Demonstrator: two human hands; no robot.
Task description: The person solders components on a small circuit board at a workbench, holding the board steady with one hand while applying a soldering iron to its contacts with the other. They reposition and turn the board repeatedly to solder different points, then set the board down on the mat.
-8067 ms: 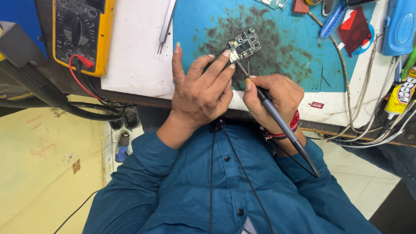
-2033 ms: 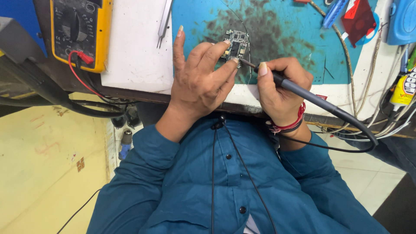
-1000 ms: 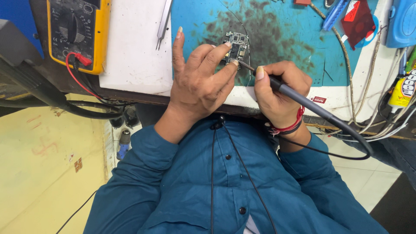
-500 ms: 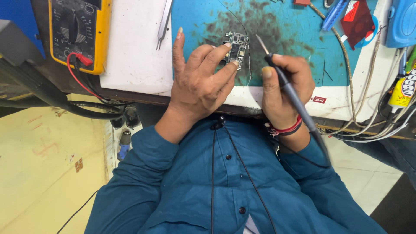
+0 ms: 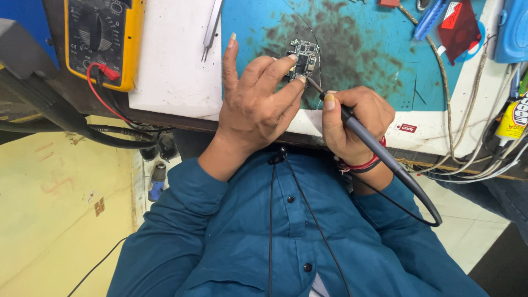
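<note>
Green-black and thin, the small bare circuit board [image 5: 303,56] lies on the stained teal mat near the bench's front edge. Left hand [image 5: 254,107] pinches its edges with its fingertips; right hand [image 5: 352,118] grips a grey soldering iron [image 5: 366,140], tip at the board's corner. Light, stiff and likely fragile, it is best held by its edges.

Electronics repair bench in a small workshop. Stained blue work mat [image 5: 379,60] at 12 o'clock, bearing a small bare circuit board [image 5: 304,56]; yellow multimeter [image 5: 104,38] with red lead at 10 o'clock; tweezers [image 5: 212,25] on a white board [image 5: 173,66] at 11 o'clock; soldering iron [image 5: 379,154] at centre; tangled cables [image 5: 473,159] at 3 o'clock.
</note>
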